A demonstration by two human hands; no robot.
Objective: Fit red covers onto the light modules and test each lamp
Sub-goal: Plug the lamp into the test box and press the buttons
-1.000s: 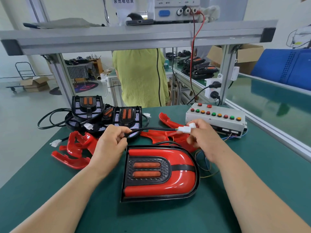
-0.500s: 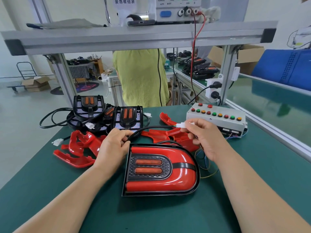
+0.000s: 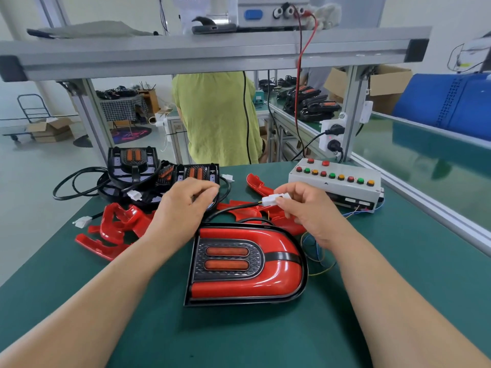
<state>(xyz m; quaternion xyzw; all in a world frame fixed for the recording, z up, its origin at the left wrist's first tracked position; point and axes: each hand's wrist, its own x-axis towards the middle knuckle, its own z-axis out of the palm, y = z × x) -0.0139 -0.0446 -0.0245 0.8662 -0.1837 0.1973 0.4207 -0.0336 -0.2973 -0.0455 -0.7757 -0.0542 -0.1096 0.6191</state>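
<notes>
Two hands were occupied: left hand (image 3: pixel 183 205) gripped the black cable (image 3: pixel 233 209), right hand (image 3: pixel 308 208) pinched its white plastic connector (image 3: pixel 269 200), just behind the red-covered lamp (image 3: pixel 247 264) on the green worktop (image 3: pixel 239 335); a skewed push might bend pins.

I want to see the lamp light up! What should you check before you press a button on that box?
1. Red cover seated on the lamp: ok, it lies inside the black rim all round.
2. White connector held: ok, the right hand pinches it.
3. Connector pushed fully home: cannot tell, fingers hide the joint.
4. Black cable under control: ok, the left hand holds it.
5. Button box close by: ok, it stands just behind the right hand.
6. Lamp strips glowing: not ok, no light shows.
</notes>
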